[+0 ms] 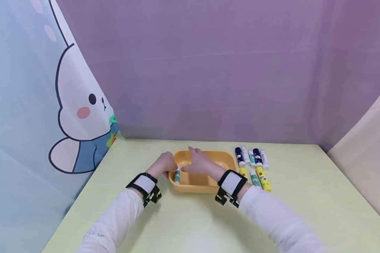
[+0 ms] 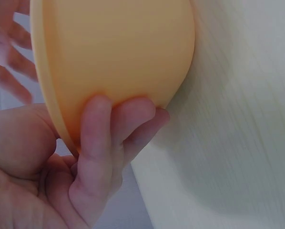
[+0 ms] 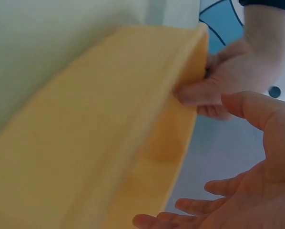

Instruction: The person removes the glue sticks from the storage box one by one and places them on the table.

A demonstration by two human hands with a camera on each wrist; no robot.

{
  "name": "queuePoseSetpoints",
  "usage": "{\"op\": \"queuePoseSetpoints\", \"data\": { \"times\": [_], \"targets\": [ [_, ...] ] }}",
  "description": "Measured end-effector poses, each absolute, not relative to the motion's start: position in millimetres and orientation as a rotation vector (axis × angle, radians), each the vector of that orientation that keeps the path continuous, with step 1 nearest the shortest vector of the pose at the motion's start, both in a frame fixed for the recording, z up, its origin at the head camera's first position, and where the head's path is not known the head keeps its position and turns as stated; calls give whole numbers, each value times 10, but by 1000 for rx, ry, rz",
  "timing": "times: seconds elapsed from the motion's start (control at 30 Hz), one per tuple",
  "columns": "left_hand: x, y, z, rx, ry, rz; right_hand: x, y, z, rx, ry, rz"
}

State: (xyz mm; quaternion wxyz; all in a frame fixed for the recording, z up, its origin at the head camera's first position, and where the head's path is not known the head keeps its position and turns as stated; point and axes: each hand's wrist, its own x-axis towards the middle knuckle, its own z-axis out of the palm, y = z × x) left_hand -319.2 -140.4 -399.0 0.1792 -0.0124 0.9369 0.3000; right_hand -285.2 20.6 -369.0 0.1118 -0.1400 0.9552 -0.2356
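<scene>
An orange plastic basin (image 1: 196,189) stands on the table, shown from its outer side in both wrist views. My left hand (image 1: 165,163) grips its left rim, the thumb over the inside and the curled fingers (image 2: 96,129) against the outer wall. Inside, along the left wall, lies a white and teal glue stick (image 1: 177,176). Over the basin my right hand (image 1: 200,162) is spread and holds nothing; in the right wrist view its fingers (image 3: 202,206) are apart from the rim.
Right of the basin several glue sticks lie in two rough rows: navy and white ones (image 1: 257,157) at the back, a yellow one (image 1: 263,179) and a teal one (image 1: 254,178) in front. A purple curtain (image 1: 215,77) hangs behind the pale table (image 1: 303,211).
</scene>
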Motion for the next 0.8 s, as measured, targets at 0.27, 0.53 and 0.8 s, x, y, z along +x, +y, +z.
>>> {"op": "queuePoseSetpoints", "data": {
  "times": [0.27,0.53,0.8],
  "targets": [
    [-3202,-1391,-3969,-15,2679,789,-2897,8,-3887,-411,2783,-691],
    [-3179,-1378,-3935,-14,2676,767,-2976,-92,-4057,-378,2756,-743],
    [-3171,-1398,-3956,4,2676,792,-3005,-176,-4185,-388,2783,-696]
  ]
}}
